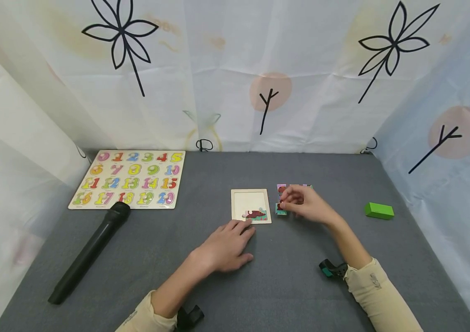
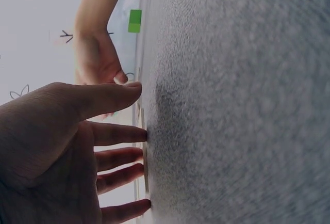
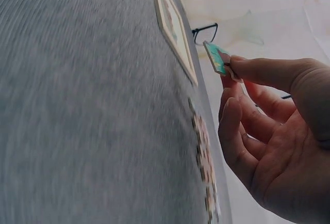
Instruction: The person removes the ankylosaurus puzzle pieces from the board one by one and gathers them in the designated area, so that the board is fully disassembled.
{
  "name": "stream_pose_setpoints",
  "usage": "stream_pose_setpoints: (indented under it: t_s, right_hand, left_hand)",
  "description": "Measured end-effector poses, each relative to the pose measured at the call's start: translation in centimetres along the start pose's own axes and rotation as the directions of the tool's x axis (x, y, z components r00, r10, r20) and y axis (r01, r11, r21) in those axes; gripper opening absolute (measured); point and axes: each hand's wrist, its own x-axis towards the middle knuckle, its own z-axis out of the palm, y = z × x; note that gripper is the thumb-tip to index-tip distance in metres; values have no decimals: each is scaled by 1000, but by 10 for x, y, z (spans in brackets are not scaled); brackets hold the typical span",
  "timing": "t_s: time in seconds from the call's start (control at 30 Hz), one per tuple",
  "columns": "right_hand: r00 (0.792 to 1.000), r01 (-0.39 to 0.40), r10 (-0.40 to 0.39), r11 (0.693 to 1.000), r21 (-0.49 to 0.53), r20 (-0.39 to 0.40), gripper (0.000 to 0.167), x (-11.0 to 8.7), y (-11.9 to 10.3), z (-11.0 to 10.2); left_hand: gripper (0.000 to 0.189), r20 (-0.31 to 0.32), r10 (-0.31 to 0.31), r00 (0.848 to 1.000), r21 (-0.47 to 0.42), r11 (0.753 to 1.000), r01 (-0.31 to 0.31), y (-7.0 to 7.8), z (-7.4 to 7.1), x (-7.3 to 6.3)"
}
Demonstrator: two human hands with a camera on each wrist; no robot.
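Observation:
A small wooden puzzle frame [image 1: 249, 201] lies on the grey table, with one brown and teal piece [image 1: 255, 214] set in its lower right corner. My left hand [image 1: 235, 235] lies flat and open just in front of it, fingertips touching the frame's near edge; in the left wrist view the left hand [image 2: 103, 146] has straight fingers. My right hand [image 1: 290, 203] hovers over several loose pieces [image 1: 281, 189] to the right of the frame. It pinches a teal puzzle piece [image 3: 216, 58] between thumb and forefinger, lifted off the table beside the frame [image 3: 175, 28].
A number board [image 1: 128, 177] lies at the back left, with a black microphone [image 1: 89, 251] in front of it. A green block [image 1: 379, 210] sits at the right. White printed curtains wall in the table on three sides.

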Motion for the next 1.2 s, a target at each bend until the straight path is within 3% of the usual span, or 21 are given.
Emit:
stream_pose_setpoints:
  t_s: [0.47, 0.87, 0.97, 1.1, 1.2]
  right_hand:
    - [998, -60, 60, 997, 44, -5, 18, -9, 12, 2]
    - [992, -95, 87, 991, -97, -91, 15, -9, 12, 11]
    - [991, -96, 81, 985, -142, -103, 13, -9, 9, 12]
    - [991, -91, 72, 982, -167, -112, 11, -9, 8, 12]
    - [992, -83, 64, 981, -177, -113, 10, -9, 8, 12]
  left_hand:
    - [54, -40, 50, 998, -166, 985, -56, -20, -1, 5]
    - [47, -84, 86, 993, -244, 964, -104, -36, 1, 11]
    - [47, -88, 89, 992, -282, 953, -111, -40, 0, 12]
    - [50, -90, 108, 990, -366, 921, -134, -48, 0, 14]
    - [52, -102, 118, 988, -404, 902, -150, -59, 10, 19]
